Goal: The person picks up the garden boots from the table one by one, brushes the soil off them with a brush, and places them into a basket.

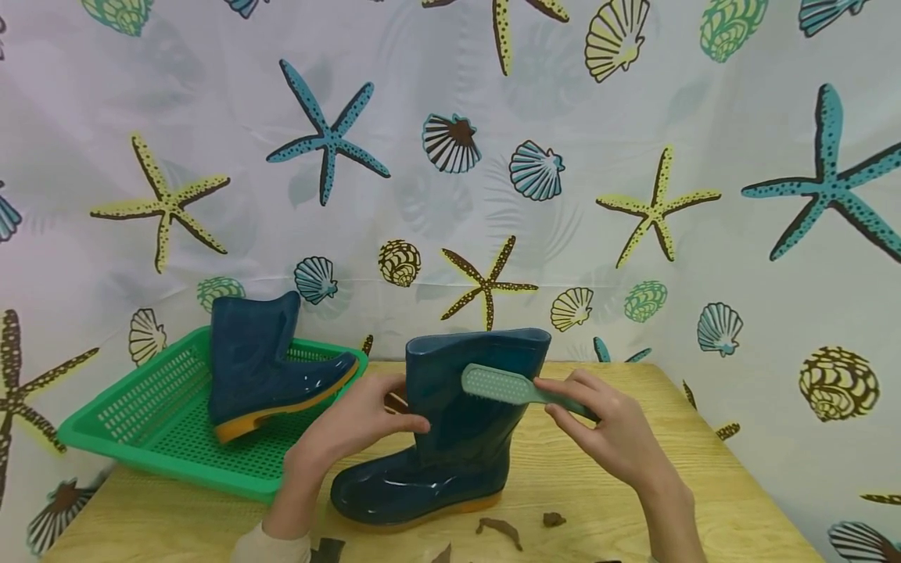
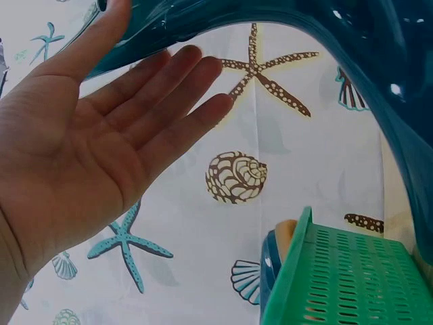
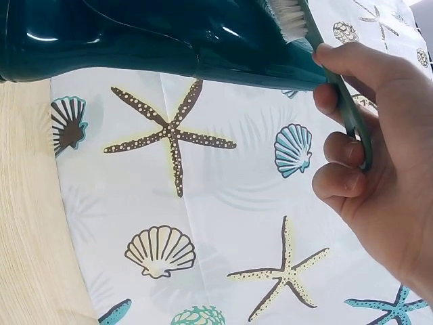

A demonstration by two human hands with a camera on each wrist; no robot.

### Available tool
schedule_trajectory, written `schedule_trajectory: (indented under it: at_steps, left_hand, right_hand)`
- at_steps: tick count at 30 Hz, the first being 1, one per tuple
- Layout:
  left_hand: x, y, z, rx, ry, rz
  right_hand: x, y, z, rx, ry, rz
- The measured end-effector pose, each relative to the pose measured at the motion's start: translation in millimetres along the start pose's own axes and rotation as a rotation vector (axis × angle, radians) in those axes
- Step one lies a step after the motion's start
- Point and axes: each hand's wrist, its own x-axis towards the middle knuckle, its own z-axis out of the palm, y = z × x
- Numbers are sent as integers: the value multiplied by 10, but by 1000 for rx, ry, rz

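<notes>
A dark blue rubber boot (image 1: 464,438) with a yellow-orange sole stands upright on the wooden table, its toe to the left. My left hand (image 1: 352,418) rests at the left side of the shaft, thumb on the front face and fingers behind; in the left wrist view these fingers (image 2: 177,128) look nearly straight. My right hand (image 1: 611,422) grips the handle of a green brush (image 1: 503,385) with white bristles (image 3: 289,19). The brush head lies against the upper shaft, bristles towards the boot.
A green plastic basket (image 1: 134,461) at the left holds a second blue boot (image 1: 256,367), tilted on the rim. Several brown scraps, one curved piece (image 1: 501,532) among them, lie on the table (image 1: 704,485) in front. A patterned curtain (image 1: 450,211) hangs behind.
</notes>
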Motion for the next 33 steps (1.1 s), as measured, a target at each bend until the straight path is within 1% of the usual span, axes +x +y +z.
schedule_trajectory:
  at_steps: [2,4,7,11,15,18,21,27,30,33]
  left_hand:
    - [-10,-34,-27,19,-51,14]
    - [-9,-57,-36,33,-72,20]
    - [9,-75,-26,48,-71,13]
    - [45,-78,6,102,-56,-14]
    - [62,-68,29,144,-45,-11]
    - [61,-59,42,152,-24,3]
    - [61,-52,71,149,12,12]
    - [59,-12,156,110,77,48]
    - [44,34,170,59,122,56]
    - [24,97,158,-31,187,60]
  right_hand:
    - [2,2,-6,-9,1,0]
    - [3,5,-10,-18,4,0]
    - [4,11,-16,-25,7,0]
    - [0,16,-23,-26,9,4]
    - [-6,22,-27,-26,11,0]
    - [-8,33,-29,-20,20,-13]
    - [-13,43,-34,-19,28,-15]
    - [-31,60,-53,-19,51,-5]
    - [-35,72,-57,-6,69,-18]
    - [-34,78,-58,1,79,-23]
